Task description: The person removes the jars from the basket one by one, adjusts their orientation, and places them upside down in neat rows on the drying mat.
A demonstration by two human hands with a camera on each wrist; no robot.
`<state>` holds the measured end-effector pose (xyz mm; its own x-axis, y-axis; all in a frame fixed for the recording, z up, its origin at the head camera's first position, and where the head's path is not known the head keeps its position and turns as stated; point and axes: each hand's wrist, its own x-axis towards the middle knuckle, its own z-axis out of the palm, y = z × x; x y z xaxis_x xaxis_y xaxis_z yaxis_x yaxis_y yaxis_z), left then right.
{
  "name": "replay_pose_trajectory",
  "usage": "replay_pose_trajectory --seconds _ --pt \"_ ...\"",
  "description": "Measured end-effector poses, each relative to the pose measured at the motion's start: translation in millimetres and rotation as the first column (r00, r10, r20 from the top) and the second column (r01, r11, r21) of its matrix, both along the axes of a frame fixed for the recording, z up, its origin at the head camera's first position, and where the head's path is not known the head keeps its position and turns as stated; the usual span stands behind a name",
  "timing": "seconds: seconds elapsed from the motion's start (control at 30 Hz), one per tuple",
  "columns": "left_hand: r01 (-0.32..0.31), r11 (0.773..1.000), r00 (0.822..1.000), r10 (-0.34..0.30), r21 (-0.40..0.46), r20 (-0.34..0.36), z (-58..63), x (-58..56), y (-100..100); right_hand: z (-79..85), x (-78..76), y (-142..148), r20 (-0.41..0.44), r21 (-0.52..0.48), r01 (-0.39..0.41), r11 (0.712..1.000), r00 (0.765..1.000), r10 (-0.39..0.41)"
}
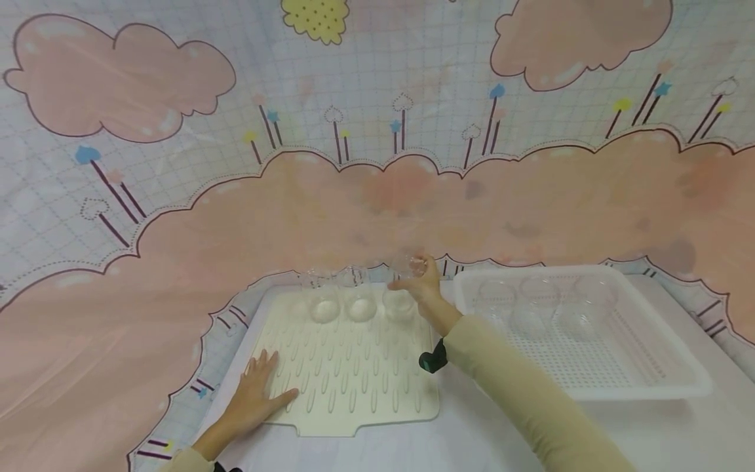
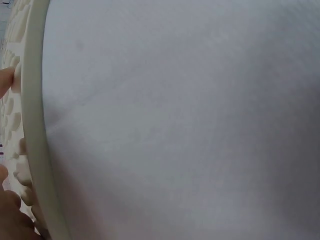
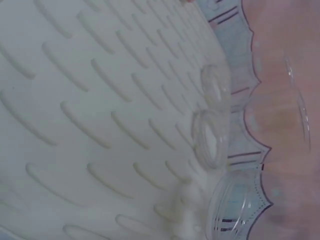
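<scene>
My right hand (image 1: 423,285) grips a clear cup (image 1: 398,305) at the far right part of a cream ribbed drying mat (image 1: 348,419), with fingers and thumb around its upper part. To its left on the mat stand two more clear cups, a middle cup (image 1: 361,307) and a left cup (image 1: 324,307). In the right wrist view the nearest cup (image 3: 230,207) shows at the bottom. My left hand (image 1: 253,396) rests spread over the mat's left edge, fingers straight. Only its fingers (image 2: 6,80) appear in the left wrist view.
A white perforated basket (image 1: 649,393) stands to the right of the mat, with several clear cups (image 1: 531,314) along its far side. A patterned cloth (image 1: 354,203) hangs behind the white table (image 1: 472,432).
</scene>
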<state>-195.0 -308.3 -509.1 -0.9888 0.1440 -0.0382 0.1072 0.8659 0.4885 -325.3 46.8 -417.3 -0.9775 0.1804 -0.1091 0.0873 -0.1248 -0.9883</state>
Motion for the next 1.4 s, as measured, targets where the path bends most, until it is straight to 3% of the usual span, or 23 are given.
replay_pose_trajectory --seconds 0.77,1.17,1.4 --pt "0.017 0.999 0.999 -0.015 -0.045 0.029 7.5 4.1 4 -28.2 -7.1 -13 -0.017 0.067 -0.005 0.998 1.0 0.006" --pt "0.011 0.999 0.999 -0.009 -0.048 0.046 6.5 2.6 3 -29.0 -9.1 -19 -0.036 0.214 -0.048 0.976 0.998 0.058" --pt "0.007 0.999 0.998 -0.005 -0.04 0.055 5.7 1.7 2 -26.4 -11.5 -20 -0.034 0.244 -0.077 0.967 0.995 0.088"
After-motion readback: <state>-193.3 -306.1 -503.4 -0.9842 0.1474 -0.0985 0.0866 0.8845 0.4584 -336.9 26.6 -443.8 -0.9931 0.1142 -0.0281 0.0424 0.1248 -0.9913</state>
